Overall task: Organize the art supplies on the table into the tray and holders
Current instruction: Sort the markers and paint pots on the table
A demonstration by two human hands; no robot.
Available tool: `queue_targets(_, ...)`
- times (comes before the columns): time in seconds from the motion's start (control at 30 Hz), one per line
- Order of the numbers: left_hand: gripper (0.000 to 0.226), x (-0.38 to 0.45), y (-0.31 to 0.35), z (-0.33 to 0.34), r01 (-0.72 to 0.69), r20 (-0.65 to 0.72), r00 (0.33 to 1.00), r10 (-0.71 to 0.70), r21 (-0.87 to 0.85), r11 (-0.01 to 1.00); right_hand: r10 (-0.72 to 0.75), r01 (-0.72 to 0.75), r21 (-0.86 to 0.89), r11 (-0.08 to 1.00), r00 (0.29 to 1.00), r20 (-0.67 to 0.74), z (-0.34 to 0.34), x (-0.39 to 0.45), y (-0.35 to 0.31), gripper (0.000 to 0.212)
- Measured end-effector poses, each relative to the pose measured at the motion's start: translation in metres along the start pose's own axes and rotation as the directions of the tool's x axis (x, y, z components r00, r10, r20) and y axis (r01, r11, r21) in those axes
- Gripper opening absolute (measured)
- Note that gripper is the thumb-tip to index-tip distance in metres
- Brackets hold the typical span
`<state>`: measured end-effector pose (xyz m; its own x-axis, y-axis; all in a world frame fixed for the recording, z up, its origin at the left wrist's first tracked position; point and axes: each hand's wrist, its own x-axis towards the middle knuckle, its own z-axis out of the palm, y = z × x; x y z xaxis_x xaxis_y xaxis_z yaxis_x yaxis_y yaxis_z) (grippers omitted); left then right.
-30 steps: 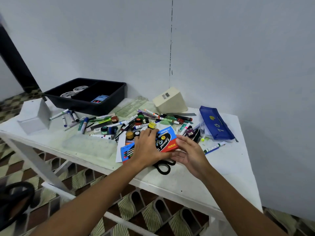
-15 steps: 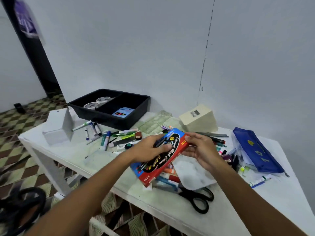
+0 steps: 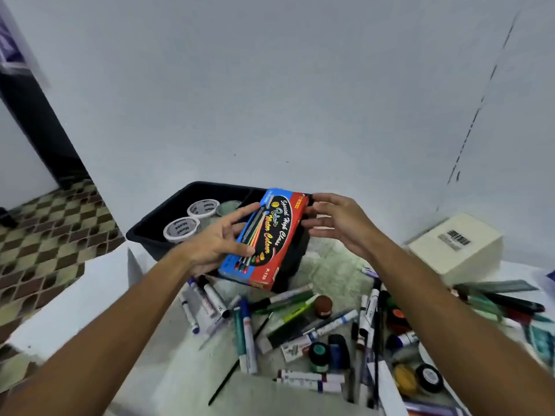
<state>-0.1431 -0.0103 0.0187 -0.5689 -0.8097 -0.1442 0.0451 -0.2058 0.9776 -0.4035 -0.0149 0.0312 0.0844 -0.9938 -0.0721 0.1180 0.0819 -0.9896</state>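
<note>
Overhead, left hand [image 3: 219, 244] holds colour box [image 3: 267, 235] — above black tray [image 3: 156, 232].

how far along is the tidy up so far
Early on. Done: two tape rolls sit in the black tray. In hand: the left hand holds the water colour box over the tray, the right hand at its top edge. Left: markers and paint pots scattered on the table.

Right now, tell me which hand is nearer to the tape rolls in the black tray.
Left. The left hand holds the water colour box just right of the tape rolls in the black tray. The right hand is farther off, beyond the box.
</note>
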Motion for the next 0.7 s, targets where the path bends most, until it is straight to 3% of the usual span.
queue_targets(0.07, 0.116, 0.018, 0.006, -0.03, 0.042, -0.062, 0.997, -0.038, 0.056, 0.998, -0.074, 0.045, -0.298, 0.953, 0.993, -0.086, 0.009, 0.016, 0.015, 0.037)
queue_targets(0.13, 0.107, 0.039, 0.007, -0.048, 0.093, -0.107, 0.991, -0.082, 0.099, 0.991, -0.113, 0.058, -0.585, 0.809, 0.992, -0.058, 0.015, 0.025, 0.038, 0.041)
queue_targets(0.2, 0.097, 0.061, 0.003, -0.054, 0.137, -0.159, 0.981, -0.113, 0.149, 0.979, -0.096, 0.044, -0.734, 0.678, 0.995, -0.03, 0.017, 0.027, 0.06, 0.043)
queue_targets(0.3, 0.095, 0.088, -0.011, -0.056, 0.189, -0.215, 0.966, -0.143, 0.21, 0.959, -0.151, 0.061, -0.772, 0.633, 0.987, -0.046, 0.018, 0.027, 0.078, 0.042)
queue_targets(0.7, 0.105, 0.126, -0.041, -0.037, 0.293, -0.098, 0.955, -0.28, 0.459, 0.839, -0.229, 0.117, -0.698, 0.707, 0.971, -0.069, 0.015, 0.024, 0.09, 0.038)
